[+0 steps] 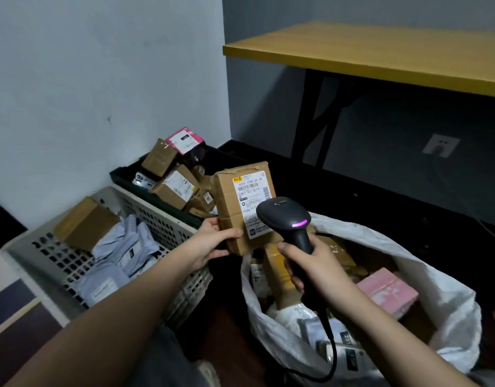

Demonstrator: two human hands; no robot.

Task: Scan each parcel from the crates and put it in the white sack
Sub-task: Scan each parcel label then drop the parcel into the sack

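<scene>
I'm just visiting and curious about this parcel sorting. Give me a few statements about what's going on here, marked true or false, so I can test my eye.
1. The left hand holds a brown cardboard parcel. True.
2. The right hand holds a pair of scissors. False: it holds a black barcode scanner, aimed at the parcel's label.
3. The white sack has nothing in it. False: parcels already lie inside, among them a pink one.
4. The pale crate holds grey mailer bags and a brown box. True.
5. The scanner is cordless. False: a black cable runs down from its handle.
</scene>
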